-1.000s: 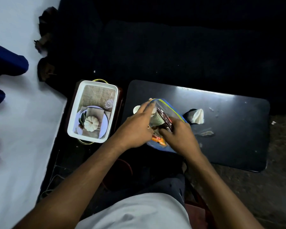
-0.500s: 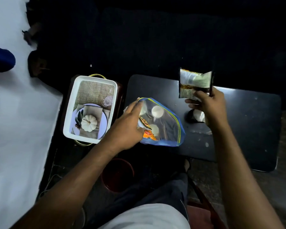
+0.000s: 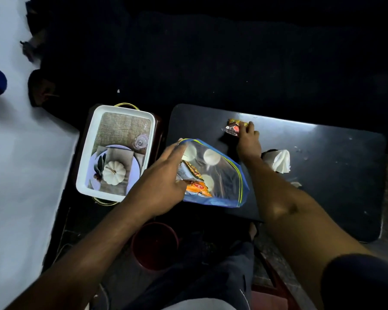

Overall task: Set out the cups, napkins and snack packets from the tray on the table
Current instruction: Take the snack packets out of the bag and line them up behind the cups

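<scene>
Far left there's the white tray [image 3: 83,182], off the surface and, as far as I can see, with nothing loose left in it, just a printed pumpkin picture on its bottom. Next over, my left hand [image 3: 159,182] is clamped on the mouth end of the clear zip bag [image 3: 224,182], which lies on the near-left part of the dark surface [image 3: 336,175]. Inside the bag I can make out a few white cups [image 3: 211,157] and more snack packets [image 3: 194,179] bunched right against that hand. Then my right hand [image 3: 248,143] is stretched out past the bag toward the far edge, grip closed on a small red-brown packet [image 3: 233,128] that's on or just above the surface, can't tell which. To its right sits a crumpled white napkin [image 3: 280,161], near my right forearm. What matters next, I reckon: the remaining packets lie back toward me and to the left of the right hand, long axis roughly along the bag, so the right hand has to let go and come back to the bag mouth the left is holding.
</scene>
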